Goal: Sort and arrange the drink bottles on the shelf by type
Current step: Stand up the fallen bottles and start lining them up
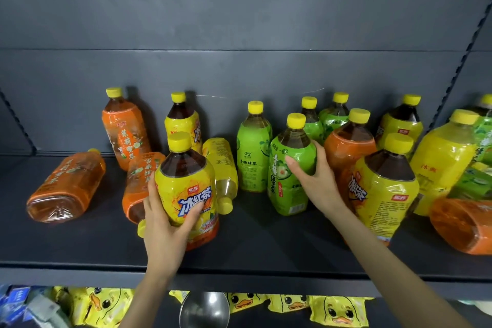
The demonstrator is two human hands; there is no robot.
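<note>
My left hand point(166, 224) grips a yellow iced-tea bottle point(186, 184), upright at the shelf's front left of centre. My right hand point(315, 181) grips a green-tea bottle point(286, 168) standing right of centre. Another green bottle point(253, 149) stands just behind it. Orange bottles lie on their sides at the left point(66, 186) and behind my left hand point(141, 176); one orange bottle point(123, 130) stands at the back left. A yellow bottle point(222, 168) lies cap forward between my hands.
The dark shelf board point(253, 242) has a grey back wall. On the right crowd several yellow, orange and green bottles, among them a yellow one point(386, 189) and a toppled orange one point(463, 224). Duck-print snack bags point(338, 309) fill the shelf below.
</note>
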